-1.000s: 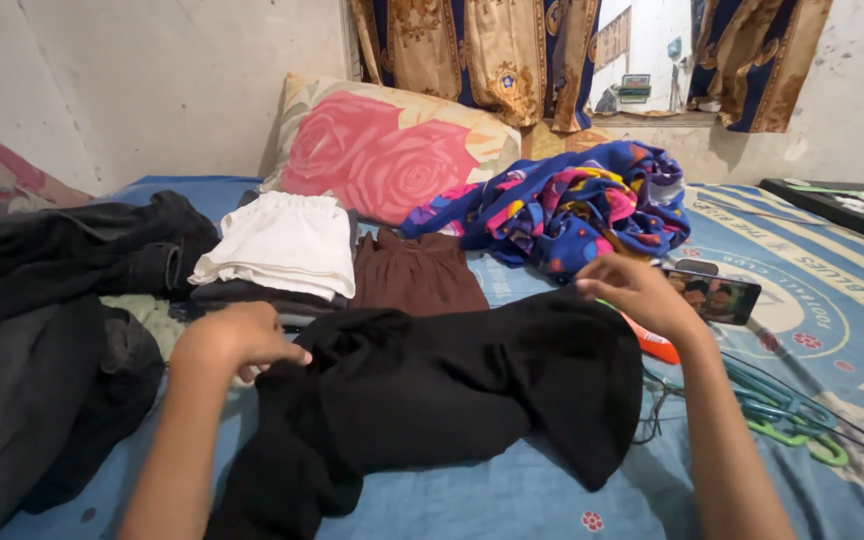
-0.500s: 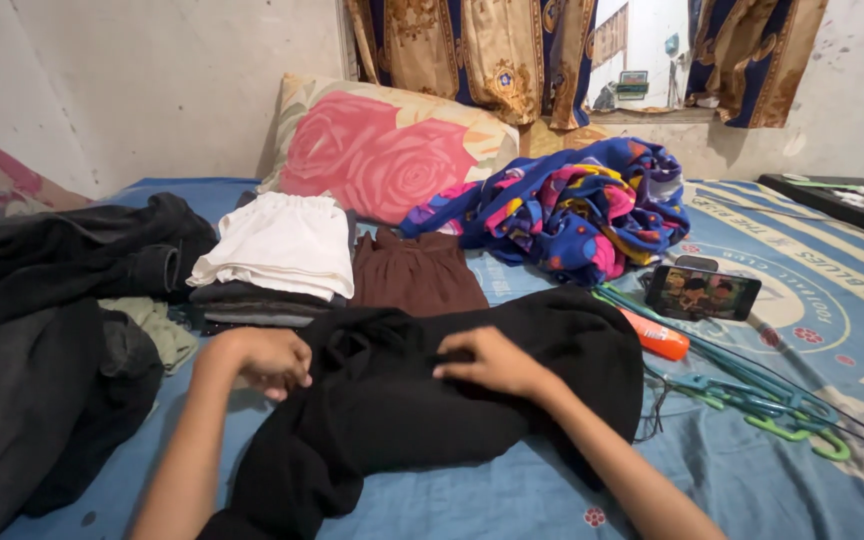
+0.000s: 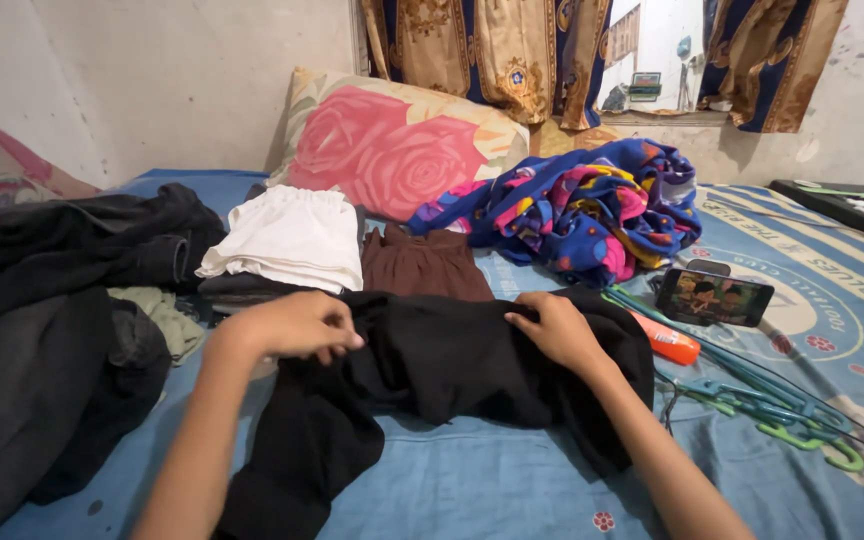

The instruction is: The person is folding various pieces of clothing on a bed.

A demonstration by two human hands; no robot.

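A: Black garment (image 3: 452, 365), spread across the blue bedsheet (image 3: 512, 490) at frame centre. Gripped at its upper edge by 2 bare hands.

B: Left hand (image 3: 297, 325)?

A: Closed, fingers curled around a bunch of black cloth at the garment's left end. Just in front of the folded white cloth (image 3: 287, 238).

B: Right hand (image 3: 557, 328)?

A: Also closed, pinching the top edge toward the garment's right side. Just left of the orange tube (image 3: 670, 344).

B: Behind the garment?

A: Folded brown garment (image 3: 420, 265), touching the black one's far edge. Beyond it, pink rose-print pillow (image 3: 392, 148) against the wall, beside a crumpled multicoloured cloth (image 3: 592, 208) in blue, pink and yellow.

B: Off to the sides?

A: Heap of dark clothes (image 3: 47, 330) at left, with a bit of pale green cloth (image 3: 167, 318) tucked in. At right, phone (image 3: 714, 297) propped with lit screen, and plastic hangers (image 3: 772, 400) lying flat, green and teal.
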